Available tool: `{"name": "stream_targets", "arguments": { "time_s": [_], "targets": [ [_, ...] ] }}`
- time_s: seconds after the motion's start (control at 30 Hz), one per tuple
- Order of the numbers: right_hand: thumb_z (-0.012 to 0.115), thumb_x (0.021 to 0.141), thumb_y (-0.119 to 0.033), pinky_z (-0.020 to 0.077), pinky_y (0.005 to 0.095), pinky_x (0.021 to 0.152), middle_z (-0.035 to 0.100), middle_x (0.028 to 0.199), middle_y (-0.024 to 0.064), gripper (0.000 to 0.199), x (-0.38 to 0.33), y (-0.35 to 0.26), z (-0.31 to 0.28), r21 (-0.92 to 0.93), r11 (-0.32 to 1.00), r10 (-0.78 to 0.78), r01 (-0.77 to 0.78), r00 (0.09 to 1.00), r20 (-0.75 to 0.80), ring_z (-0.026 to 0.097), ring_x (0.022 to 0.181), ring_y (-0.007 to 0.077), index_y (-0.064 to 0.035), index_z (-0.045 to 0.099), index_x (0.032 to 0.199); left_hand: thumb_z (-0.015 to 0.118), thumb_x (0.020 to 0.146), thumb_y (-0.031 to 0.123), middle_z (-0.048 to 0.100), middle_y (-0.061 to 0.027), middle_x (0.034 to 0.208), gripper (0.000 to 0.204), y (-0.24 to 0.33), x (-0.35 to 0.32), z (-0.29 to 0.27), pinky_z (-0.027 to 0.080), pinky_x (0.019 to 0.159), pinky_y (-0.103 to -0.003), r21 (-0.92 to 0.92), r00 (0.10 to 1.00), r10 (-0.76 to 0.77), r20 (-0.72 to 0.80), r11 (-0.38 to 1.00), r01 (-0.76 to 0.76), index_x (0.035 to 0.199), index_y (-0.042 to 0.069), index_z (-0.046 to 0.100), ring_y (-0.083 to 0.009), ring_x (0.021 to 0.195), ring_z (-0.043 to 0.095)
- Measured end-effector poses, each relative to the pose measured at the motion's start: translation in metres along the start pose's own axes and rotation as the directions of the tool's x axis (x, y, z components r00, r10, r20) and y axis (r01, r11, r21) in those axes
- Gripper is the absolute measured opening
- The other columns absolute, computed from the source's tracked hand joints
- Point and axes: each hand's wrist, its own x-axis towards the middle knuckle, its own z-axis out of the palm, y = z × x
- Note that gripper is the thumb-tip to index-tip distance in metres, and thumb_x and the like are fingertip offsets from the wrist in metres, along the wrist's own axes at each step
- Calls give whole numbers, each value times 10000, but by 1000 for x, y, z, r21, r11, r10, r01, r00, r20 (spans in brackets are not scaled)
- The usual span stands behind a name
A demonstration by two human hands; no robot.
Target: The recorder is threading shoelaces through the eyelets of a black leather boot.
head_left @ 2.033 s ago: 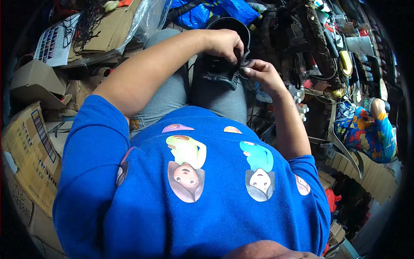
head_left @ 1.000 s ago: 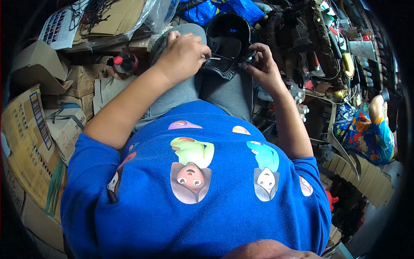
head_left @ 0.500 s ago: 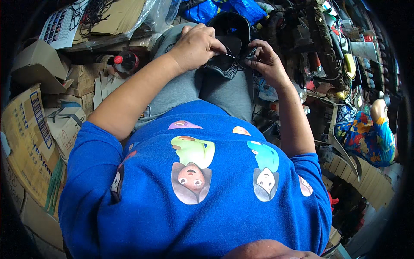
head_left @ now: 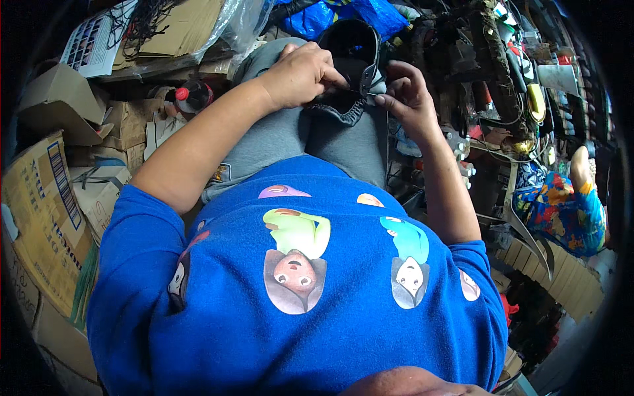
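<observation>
I can see the person's left arm (head_left: 205,142) slanting inward, left hand (head_left: 305,74) curled; the right arm (head_left: 452,178) runs straighter, right hand (head_left: 408,99) facing it, forefinger arched.

Shirt (head_left: 350,330): well and evenly lit, strong blue, soft shading in the folds.
Black item (head_left: 362,63): very dark; its inside sinks into shadow, so fine detail there is probably lost, while the lower edge catches a grey sheen.
Fingers (head_left: 330,74): clearly lit against that dark, small, slightly soft in outline.
Plastic (head_left: 247,20): whitish glare along its creases.
Bag (head_left: 376,18): glossy highlights on saturated blue.
Clutter (head_left: 456,59): dim, deep shadows broken by bright specks.
Carton (head_left: 49,224): bowed by the fisheye.
Slats (head_left: 555,270): pale, curving toward the rim.
Corners: rounded off to black.
</observation>
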Motion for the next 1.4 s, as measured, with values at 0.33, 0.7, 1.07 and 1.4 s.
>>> {"name": "stream_targets", "arguments": {
  "time_s": [0.33,0.7,1.07,1.4],
  "targets": [
    [709,781,-87,431,243,716,590,838,17,192,-1,9,-6,-161,987,39,-17,991,130,541,787,110,-78,714,973,649,713,137,586,5,845,227,4,6,4,303,911,-391,3,995,-74,68,997,73,921,198,717,-192,969,514],
    [712,786,-102,450,246,792,612,902,9,196,8,14,-14,-27,984,179,-178,957,229,575,879,106,-66,711,979,657,714,150,617,12,833,204,2,7,4,291,898,-391,25,994,-96,51,995,95,886,233,729,-182,962,541],
    [709,792,-89,436,228,731,583,869,-20,169,5,3,-8,-83,986,163,-148,960,228,541,816,74,-65,707,959,656,659,87,586,5,811,226,0,26,-5,322,858,-382,78,988,71,139,994,-83,851,192,713,-187,902,544],
    [687,793,-48,421,226,692,523,778,-19,264,-4,-13,-9,-327,945,54,9,982,183,499,757,79,-122,703,1046,629,695,92,577,19,846,260,9,-1,-9,298,856,-371,110,999,-9,-44,994,14,906,212,721,-188,948,514]
  ]
}}
